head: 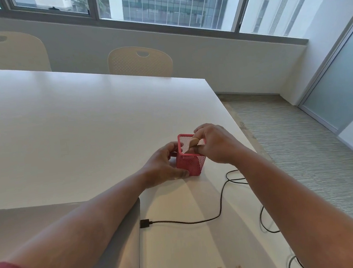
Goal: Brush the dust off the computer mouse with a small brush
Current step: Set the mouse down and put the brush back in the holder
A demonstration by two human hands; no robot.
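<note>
a small brush (193,142), only its pale wooden handle end showing, stands in a pink mesh pen holder (191,164) near the right edge of a white table (75,125); its long axis looks roughly upright, handle up; the right hand (214,144) pinches that handle at the rim; the left hand (163,166) cups the holder's side; no computer mouse is visible, so brushing seems not yet begun; a black cable (199,221) runs to a laptop (62,227) nearby.
</note>
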